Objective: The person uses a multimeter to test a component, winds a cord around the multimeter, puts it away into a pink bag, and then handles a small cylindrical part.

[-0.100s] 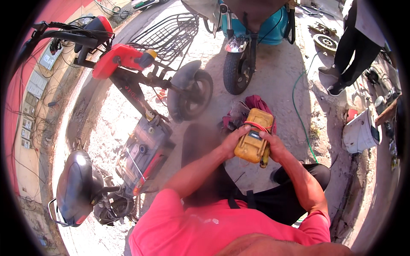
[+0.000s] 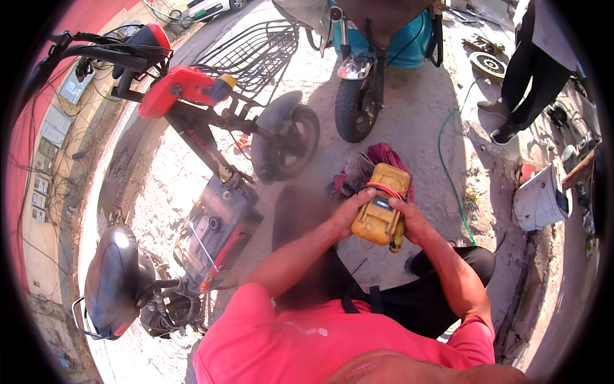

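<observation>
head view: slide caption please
Left hand and right hand hold a yellow device looped with red cable, a red-and-black bike at left.

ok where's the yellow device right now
In the head view, the yellow device is just right of centre, held between the left hand and right hand, near the maroon cloth.
</observation>
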A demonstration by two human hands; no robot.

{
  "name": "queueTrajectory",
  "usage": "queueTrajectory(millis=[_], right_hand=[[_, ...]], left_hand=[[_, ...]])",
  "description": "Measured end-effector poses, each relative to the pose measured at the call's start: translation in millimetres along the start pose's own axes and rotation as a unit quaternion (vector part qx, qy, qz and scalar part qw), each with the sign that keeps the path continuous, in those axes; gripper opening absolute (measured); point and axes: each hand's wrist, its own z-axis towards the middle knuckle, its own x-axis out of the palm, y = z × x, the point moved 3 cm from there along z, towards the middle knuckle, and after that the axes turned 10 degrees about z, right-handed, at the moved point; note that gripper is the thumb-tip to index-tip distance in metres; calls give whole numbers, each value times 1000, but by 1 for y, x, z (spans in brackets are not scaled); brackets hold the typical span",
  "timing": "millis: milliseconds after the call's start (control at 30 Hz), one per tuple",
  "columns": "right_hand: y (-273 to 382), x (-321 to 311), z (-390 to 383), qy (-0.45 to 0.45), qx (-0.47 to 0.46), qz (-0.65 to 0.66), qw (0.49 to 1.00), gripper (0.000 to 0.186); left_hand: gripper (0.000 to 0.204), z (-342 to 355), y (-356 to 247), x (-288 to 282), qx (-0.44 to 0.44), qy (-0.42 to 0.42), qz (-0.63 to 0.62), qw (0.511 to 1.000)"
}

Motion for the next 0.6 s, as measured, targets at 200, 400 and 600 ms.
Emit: queueTrajectory(millis=[200,400,600], right_hand=[[0,-1,-1,-5,3,3,1000,54],[1,2,-2,0,6,6,1000,53],[0,3,-2,0,8,5,1000,53]], left_hand=[[50,0,0,1,0,-1,-2,1000],[49,-1,-1,3,4,-5,3,1000],[48,-1,-1,1,2,-2,-5,1000]])
